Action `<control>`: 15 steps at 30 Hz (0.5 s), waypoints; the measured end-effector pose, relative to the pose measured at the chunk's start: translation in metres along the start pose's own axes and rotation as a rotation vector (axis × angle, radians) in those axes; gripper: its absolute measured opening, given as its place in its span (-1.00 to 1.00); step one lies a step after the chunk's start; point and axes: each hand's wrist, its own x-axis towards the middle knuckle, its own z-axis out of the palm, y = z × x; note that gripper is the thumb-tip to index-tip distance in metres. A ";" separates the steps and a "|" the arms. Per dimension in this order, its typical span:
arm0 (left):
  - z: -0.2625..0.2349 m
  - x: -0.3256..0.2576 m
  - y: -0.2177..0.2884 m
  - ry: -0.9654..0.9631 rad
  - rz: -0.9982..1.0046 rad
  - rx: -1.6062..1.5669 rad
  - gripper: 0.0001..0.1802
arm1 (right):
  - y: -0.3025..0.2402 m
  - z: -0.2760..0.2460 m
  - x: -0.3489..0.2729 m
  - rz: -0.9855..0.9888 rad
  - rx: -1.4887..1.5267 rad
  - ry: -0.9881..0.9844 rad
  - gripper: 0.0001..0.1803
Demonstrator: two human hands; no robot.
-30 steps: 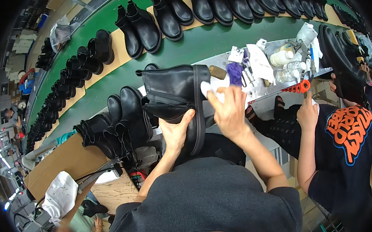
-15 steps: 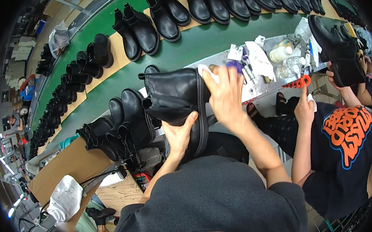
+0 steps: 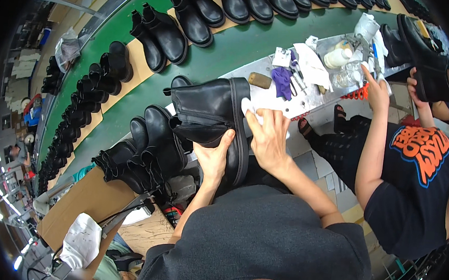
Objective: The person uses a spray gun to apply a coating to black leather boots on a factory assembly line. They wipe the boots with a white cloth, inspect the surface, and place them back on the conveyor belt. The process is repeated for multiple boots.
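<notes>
My left hand (image 3: 213, 159) grips a black leather ankle boot (image 3: 206, 105) from below, its thumb on the upper beside the sole. The boot lies on its side in the air, toe towards me and dark sole edge facing right. Bunched in the fingers of my right hand (image 3: 270, 143) is a white cloth (image 3: 247, 107), at the boot's sole edge. Whether the cloth touches the edge just now I cannot tell. Several more black boots (image 3: 160, 138) stand close by on the left.
Rows of black boots (image 3: 164, 34) line the green conveyor (image 3: 217, 56) ahead. A metal ledge holds a brown cylindrical block (image 3: 260, 80), a purple cloth (image 3: 281, 83) and bottles (image 3: 338, 58). On the right, a co-worker (image 3: 415, 169) holds another boot (image 3: 422, 60). Cardboard (image 3: 82, 203) lies at lower left.
My right hand has come down and towards me with the white cloth, uncovering the brown block. The boot has shifted slightly. The co-worker's hand has moved up towards the bottles.
</notes>
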 end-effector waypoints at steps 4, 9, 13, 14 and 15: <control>0.002 0.002 -0.005 -0.004 0.071 0.002 -0.43 | 0.014 -0.008 0.053 0.007 0.062 -0.052 -0.40; 0.001 0.000 -0.002 0.009 0.025 -0.043 -0.45 | 0.000 -0.001 0.010 0.037 0.041 -0.025 -0.43; 0.001 0.000 0.000 -0.052 0.019 0.021 -0.47 | 0.004 -0.011 0.020 0.013 -0.029 -0.010 -0.44; 0.003 -0.001 0.000 -0.051 0.030 0.013 -0.47 | 0.008 -0.019 0.041 0.034 -0.035 -0.033 -0.46; 0.005 -0.001 -0.001 -0.042 0.046 0.008 -0.47 | 0.018 -0.016 0.057 0.029 -0.034 -0.063 -0.45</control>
